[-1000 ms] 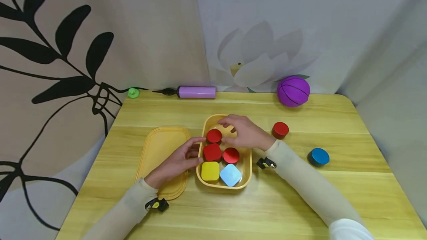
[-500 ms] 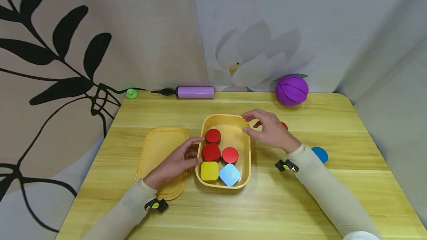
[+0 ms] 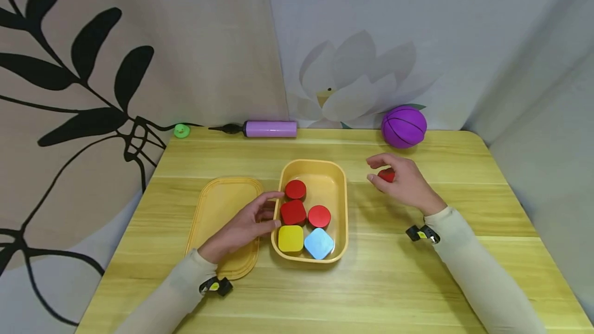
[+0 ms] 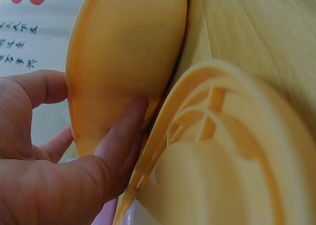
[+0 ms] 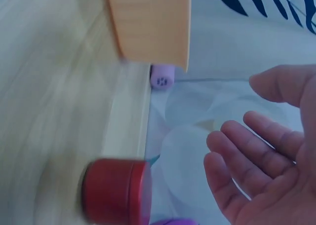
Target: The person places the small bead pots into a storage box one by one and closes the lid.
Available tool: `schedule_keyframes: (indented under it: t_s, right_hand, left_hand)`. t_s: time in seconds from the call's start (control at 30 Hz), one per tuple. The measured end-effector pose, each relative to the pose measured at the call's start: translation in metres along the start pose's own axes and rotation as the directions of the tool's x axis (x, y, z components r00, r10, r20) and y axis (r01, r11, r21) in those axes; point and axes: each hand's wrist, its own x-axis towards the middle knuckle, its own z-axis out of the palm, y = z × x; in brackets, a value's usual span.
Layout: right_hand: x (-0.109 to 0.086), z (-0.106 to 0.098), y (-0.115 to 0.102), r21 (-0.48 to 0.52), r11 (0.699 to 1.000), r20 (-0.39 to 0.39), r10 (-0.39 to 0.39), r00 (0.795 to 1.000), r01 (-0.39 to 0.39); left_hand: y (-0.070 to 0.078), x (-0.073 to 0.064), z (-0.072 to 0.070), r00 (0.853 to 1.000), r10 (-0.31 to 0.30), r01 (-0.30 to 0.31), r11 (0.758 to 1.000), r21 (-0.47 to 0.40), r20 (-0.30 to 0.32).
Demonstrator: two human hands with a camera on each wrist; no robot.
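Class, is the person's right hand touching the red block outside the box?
Apart. The right wrist view shows a clear gap between the right hand and the red block.

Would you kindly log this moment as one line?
left grip: touching left side of yellow box | right grip: open, empty, near red block outside box | box: holds five blocks | lid: off, on table

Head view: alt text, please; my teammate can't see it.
The right hand, open, hovers before a partly hidden round red tin, while the left hand touches a yellow plastic box holding five small tins. A matching lid lies beside the box.
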Motion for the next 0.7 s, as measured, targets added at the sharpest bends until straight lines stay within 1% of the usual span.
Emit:
schedule_keyframes:
  t_s: [0.2, 0.27, 0.37, 0.47, 0.57, 0.7]
  right_hand:
    - [-0.008, -0.005, 0.019, -0.070, 0.997, -0.039, 0.023, 0.999, -0.026]
    - [-0.011, -0.006, 0.024, -0.087, 0.995, -0.037, 0.042, 0.998, -0.045]
    - [-0.014, -0.007, 0.029, -0.103, 0.990, -0.014, 0.096, 0.995, -0.097]
    - [-0.015, -0.006, 0.034, -0.087, 0.982, 0.027, 0.169, 0.985, -0.166]
    - [-0.016, -0.004, 0.040, -0.047, 0.973, 0.060, 0.229, 0.972, -0.226]
    - [-0.015, 0.000, 0.046, -0.002, 0.966, 0.082, 0.258, 0.963, -0.259]
  left_hand:
    - [0.000, 0.000, -0.001, 1.000, -0.003, 0.003, 1.000, 0.003, 0.003]
    - [0.000, 0.000, -0.001, 1.000, -0.004, 0.004, 1.000, -0.002, 0.004]
    - [0.001, 0.000, -0.001, 1.000, -0.004, 0.004, 1.000, -0.006, 0.003]
    - [0.000, 0.000, -0.001, 1.000, -0.007, 0.007, 1.000, -0.003, 0.001]
    - [0.000, 0.000, -0.001, 1.000, -0.006, 0.006, 1.000, -0.004, 0.003]
    - [0.000, 0.000, 0.000, 1.000, 0.002, -0.002, 1.000, -0.012, 0.005]
